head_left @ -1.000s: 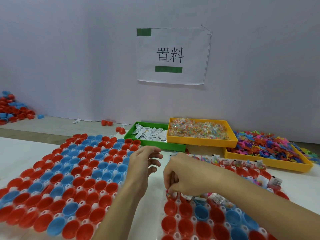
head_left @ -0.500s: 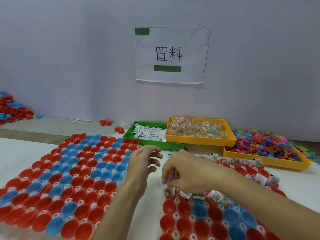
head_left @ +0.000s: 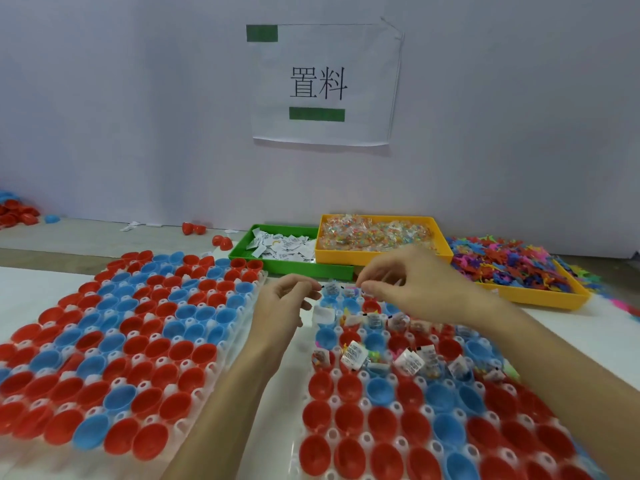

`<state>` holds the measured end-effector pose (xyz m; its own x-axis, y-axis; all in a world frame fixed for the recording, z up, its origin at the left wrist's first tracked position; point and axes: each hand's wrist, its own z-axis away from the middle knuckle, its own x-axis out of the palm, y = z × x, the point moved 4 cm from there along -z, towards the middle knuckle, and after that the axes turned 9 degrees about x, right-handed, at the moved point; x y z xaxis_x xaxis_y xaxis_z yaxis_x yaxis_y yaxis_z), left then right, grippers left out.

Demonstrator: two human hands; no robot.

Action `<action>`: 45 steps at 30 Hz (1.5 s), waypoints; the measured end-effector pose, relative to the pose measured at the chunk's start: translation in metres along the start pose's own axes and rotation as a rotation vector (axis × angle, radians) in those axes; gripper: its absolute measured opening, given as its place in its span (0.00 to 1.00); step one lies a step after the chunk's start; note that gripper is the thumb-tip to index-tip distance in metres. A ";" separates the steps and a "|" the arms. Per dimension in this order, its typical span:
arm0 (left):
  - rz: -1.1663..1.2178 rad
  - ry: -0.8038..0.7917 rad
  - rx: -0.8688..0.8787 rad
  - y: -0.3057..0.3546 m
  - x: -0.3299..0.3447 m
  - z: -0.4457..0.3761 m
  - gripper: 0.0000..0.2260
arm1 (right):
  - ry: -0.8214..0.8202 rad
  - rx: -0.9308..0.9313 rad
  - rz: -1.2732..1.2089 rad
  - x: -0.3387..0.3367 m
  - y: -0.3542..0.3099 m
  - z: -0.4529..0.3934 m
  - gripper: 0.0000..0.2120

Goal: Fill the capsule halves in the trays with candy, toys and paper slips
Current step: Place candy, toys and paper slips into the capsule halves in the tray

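Two clear trays hold red and blue capsule halves. Every half in the left tray [head_left: 242, 327] looks bare. In the right tray [head_left: 308, 386] the far rows carry paper slips [head_left: 353, 355], candy and small toys, while the near rows are bare. My left hand [head_left: 282, 308] hovers between the trays with fingers loosely curled and nothing visible in it. My right hand [head_left: 410, 285] hovers over the right tray's far rows. Its thumb and forefinger tips are close together, and I cannot see whether anything sits between them.
At the back stand a green bin of paper slips [head_left: 242, 249], a yellow bin of wrapped candy [head_left: 377, 259] and a yellow bin of coloured toys [head_left: 540, 299]. Loose capsule halves [head_left: 192, 228] lie by the wall, where a paper sign [head_left: 325, 84] hangs.
My right hand has risen from the filled row near the tray's middle and moved back towards the far rows. My left hand has stayed roughly in place.
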<state>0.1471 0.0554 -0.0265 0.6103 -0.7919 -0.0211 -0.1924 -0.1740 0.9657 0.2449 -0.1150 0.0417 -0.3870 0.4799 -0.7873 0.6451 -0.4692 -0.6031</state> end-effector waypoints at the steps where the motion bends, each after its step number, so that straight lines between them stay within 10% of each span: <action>1: -0.054 0.007 0.020 0.000 0.001 0.000 0.12 | 0.067 0.027 -0.041 -0.011 0.010 0.004 0.05; 11: -0.382 0.049 0.151 -0.008 0.005 0.000 0.09 | 0.522 0.435 -0.167 -0.066 0.154 0.069 0.09; 45: -0.033 0.067 -0.013 -0.045 0.008 -0.004 0.13 | 0.781 0.583 0.003 -0.100 0.212 0.058 0.10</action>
<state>0.1637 0.0589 -0.0687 0.6663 -0.7448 -0.0357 -0.1617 -0.1911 0.9682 0.3821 -0.3053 -0.0150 0.2957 0.7357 -0.6093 0.1370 -0.6639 -0.7351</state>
